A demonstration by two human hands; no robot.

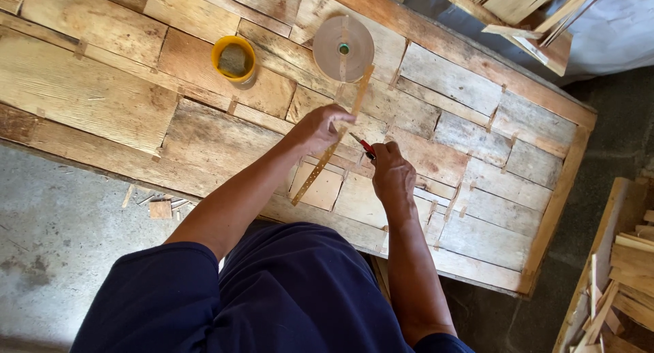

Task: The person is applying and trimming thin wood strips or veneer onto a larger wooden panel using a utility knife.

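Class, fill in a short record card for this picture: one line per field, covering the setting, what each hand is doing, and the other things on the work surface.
Setting: patchwork wooden table on a concrete floor
Left hand: presses down on a long wooden ruler lying aslant
Right hand: grip closed on a red-handled tool, tip beside the ruler
Behind the ruler: roll of pale tape
Further left: yellow cup
Floor, right side: loose wood offcuts

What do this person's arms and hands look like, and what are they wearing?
Both arms are bare from the short sleeves down, with no gloves, watch or rings visible on the left hand or right hand. The person wears a dark navy short-sleeved top and matching dark navy trousers.
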